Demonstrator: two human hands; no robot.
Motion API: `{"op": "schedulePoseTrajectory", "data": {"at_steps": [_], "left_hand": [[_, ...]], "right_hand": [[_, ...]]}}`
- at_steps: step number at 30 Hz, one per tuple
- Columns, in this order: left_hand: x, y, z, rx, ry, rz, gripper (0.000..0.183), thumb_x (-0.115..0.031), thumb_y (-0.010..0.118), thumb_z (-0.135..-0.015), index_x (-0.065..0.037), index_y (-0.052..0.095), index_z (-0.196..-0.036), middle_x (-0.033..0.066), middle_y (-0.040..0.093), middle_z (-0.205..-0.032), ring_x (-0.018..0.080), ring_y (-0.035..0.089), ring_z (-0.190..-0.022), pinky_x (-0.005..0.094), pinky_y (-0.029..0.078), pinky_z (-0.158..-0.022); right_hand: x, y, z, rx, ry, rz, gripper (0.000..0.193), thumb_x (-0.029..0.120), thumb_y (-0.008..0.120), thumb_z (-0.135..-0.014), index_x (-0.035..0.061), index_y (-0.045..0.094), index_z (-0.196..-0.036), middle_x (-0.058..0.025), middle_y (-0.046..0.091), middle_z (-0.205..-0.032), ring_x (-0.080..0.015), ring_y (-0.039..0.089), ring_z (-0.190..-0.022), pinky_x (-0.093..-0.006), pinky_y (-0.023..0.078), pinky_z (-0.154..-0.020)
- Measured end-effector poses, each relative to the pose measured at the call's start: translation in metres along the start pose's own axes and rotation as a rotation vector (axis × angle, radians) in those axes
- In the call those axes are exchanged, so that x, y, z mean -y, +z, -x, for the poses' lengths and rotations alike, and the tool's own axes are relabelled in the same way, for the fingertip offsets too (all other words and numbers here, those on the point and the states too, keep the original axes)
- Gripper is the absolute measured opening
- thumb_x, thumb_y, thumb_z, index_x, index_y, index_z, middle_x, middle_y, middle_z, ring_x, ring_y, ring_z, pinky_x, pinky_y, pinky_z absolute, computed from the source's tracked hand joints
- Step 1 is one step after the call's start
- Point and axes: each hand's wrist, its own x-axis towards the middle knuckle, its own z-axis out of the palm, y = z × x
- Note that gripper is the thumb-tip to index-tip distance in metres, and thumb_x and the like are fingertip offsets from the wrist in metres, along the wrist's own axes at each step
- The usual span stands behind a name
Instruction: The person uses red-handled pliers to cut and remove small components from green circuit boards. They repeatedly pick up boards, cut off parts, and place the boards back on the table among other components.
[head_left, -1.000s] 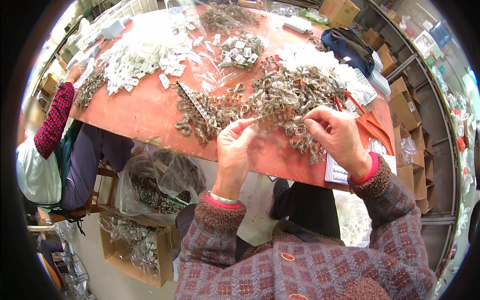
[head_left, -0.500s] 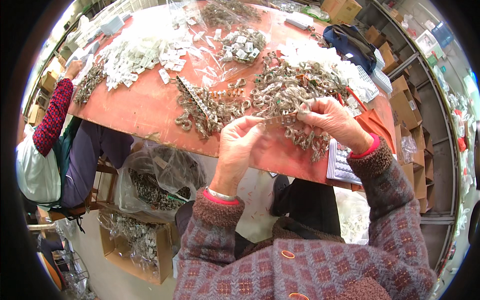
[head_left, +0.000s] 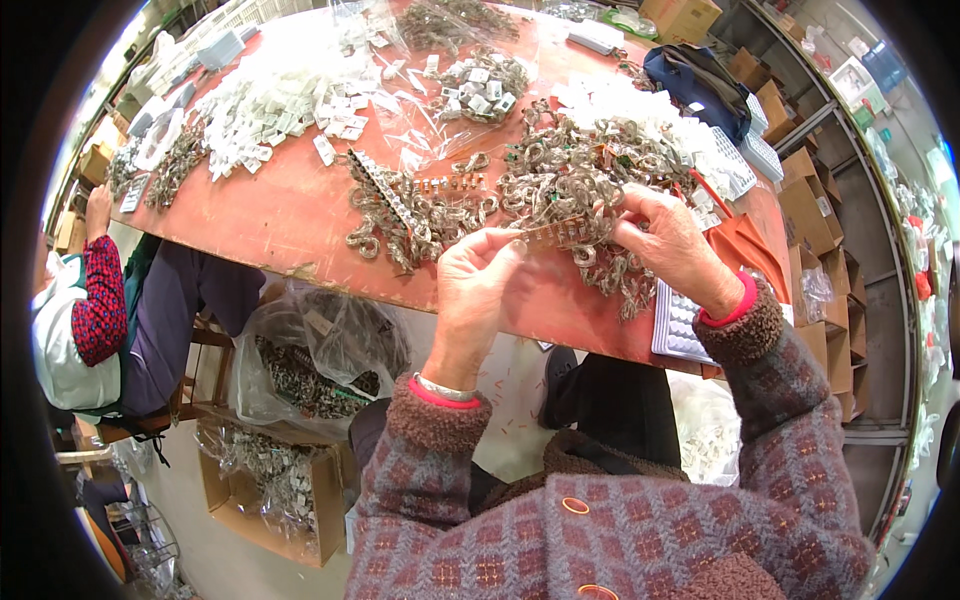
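My left hand [head_left: 470, 290] pinches one end of a narrow brown strip of small parts, perhaps circuit boards [head_left: 558, 235], between thumb and fingertips. The strip lies level above the table's front edge, with coiled grey wires by its far end. My right hand [head_left: 675, 245] is closed beside the strip's right end, thumb and fingers together among the grey coils; what they grip is hidden. A large heap of coiled grey wires [head_left: 560, 165] lies just behind both hands. To the left is a smaller heap [head_left: 385, 220] with a long dark strip [head_left: 385, 190] across it.
The red table [head_left: 260, 225] bears a pile of white pieces [head_left: 250, 120]. On the right lie an orange pouch [head_left: 750, 250], a white tray [head_left: 680, 322] and a dark blue bag [head_left: 700, 85]. A co-worker's sleeve [head_left: 98, 310] shows at the left. Below stands a filled cardboard box [head_left: 320, 510].
My right hand has shifted slightly right and up, its fingers now off the strip's middle and at the wire coils. The left hand stays nearly still. The co-worker's arm has drawn back.
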Motion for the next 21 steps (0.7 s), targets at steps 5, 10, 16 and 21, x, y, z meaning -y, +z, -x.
{"op": "schedulePoseTrajectory", "data": {"at_steps": [5, 10, 16, 21], "left_hand": [[-0.004, -0.001, 0.001, 0.022, -0.038, 0.004, 0.006, -0.008, 0.061, -0.095, -0.002, 0.061, -0.097, 0.0069, 0.067, -0.073, 0.0089, 0.058, -0.047, 0.0219, 0.043, -0.036], [-0.004, -0.002, 0.001, 0.046, -0.039, -0.036, 0.007, -0.009, 0.06, -0.096, -0.002, 0.061, -0.098, 0.0068, 0.067, -0.071, 0.0089, 0.056, -0.045, 0.0222, 0.043, -0.036], [-0.002, 0.0, 0.002, 0.032, -0.018, -0.096, 0.008, -0.009, 0.06, -0.096, -0.002, 0.061, -0.099, 0.0062, 0.066, -0.069, 0.0081, 0.055, -0.045, 0.0214, 0.042, -0.038], [0.003, 0.005, 0.004, -0.005, 0.015, -0.142, 0.009, -0.009, 0.061, -0.096, -0.002, 0.062, -0.101, 0.0061, 0.066, -0.069, 0.0076, 0.055, -0.046, 0.0205, 0.042, -0.039]], "right_hand": [[-0.006, 0.007, -0.005, 0.075, 0.104, -0.324, 0.022, 0.016, 0.064, -0.093, -0.0044, 0.066, -0.1, -0.0008, 0.066, -0.081, -0.0054, 0.059, -0.071, -0.0247, 0.051, -0.065], [-0.006, 0.003, -0.004, 0.187, 0.14, -0.403, 0.02, 0.019, 0.063, -0.095, 0.0011, 0.068, -0.101, 0.0028, 0.065, -0.079, -0.0032, 0.056, -0.07, -0.0206, 0.046, -0.063], [-0.003, 0.01, -0.004, 0.136, 0.154, -0.403, 0.015, 0.014, 0.063, -0.092, -0.0013, 0.065, -0.093, -0.0005, 0.066, -0.077, -0.0059, 0.061, -0.068, -0.0229, 0.05, -0.06], [0.0, 0.018, 0.001, -0.048, 0.098, -0.069, 0.013, 0.008, 0.064, -0.086, -0.0039, 0.062, -0.09, -0.008, 0.065, -0.072, -0.011, 0.063, -0.064, -0.0274, 0.052, -0.06]]}}
